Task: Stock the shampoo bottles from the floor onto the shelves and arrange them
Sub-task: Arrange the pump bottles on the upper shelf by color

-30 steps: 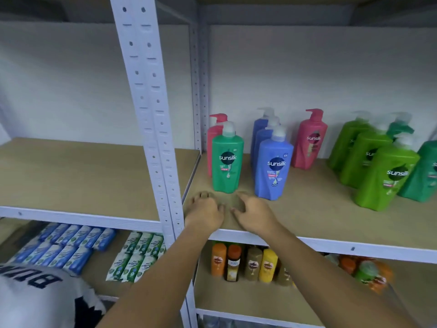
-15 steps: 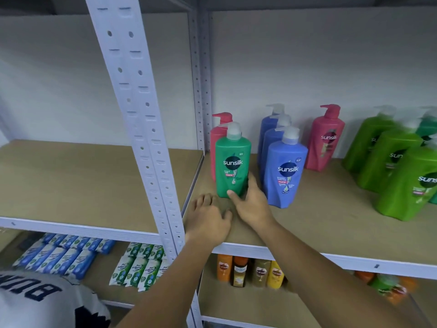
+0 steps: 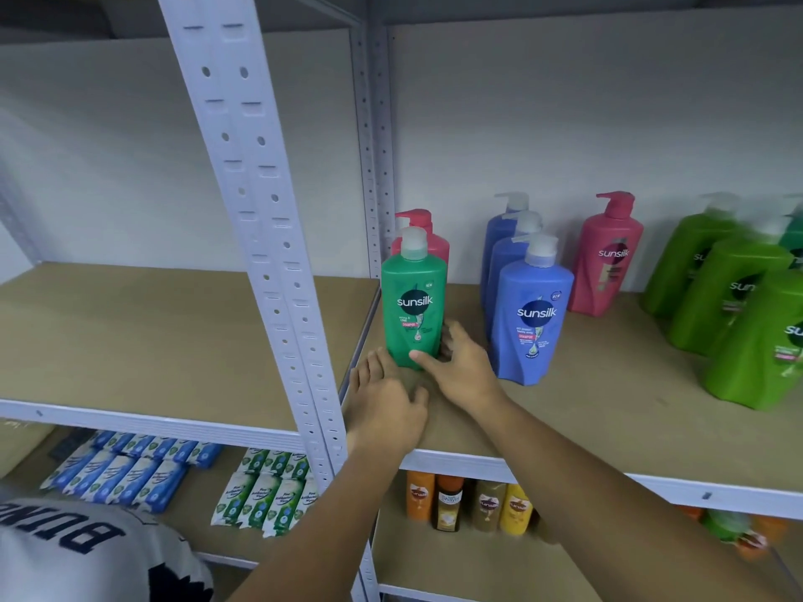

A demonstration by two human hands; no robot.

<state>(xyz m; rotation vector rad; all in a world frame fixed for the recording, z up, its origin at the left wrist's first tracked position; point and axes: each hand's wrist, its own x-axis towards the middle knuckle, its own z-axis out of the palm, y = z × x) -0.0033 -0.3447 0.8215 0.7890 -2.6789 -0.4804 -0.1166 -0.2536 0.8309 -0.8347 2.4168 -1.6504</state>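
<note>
The shelf board (image 3: 608, 406) in front of you is matt tan fibreboard by its look, smooth and unvarnished. The upright post (image 3: 256, 202) and the front rail (image 3: 130, 421) are pale grey painted metal with a dull sheen. Your green bottle (image 3: 413, 306) is smooth plastic with a satin gloss. The blue bottle (image 3: 532, 315), pink bottle (image 3: 608, 262) and lime bottles (image 3: 730, 297) look the same, and their pump tops (image 3: 541, 249) are paler plastic. Below, the wipe packets (image 3: 130, 471) are shiny plastic film. The white garment (image 3: 87, 553) at lower left is matt cloth.
</note>
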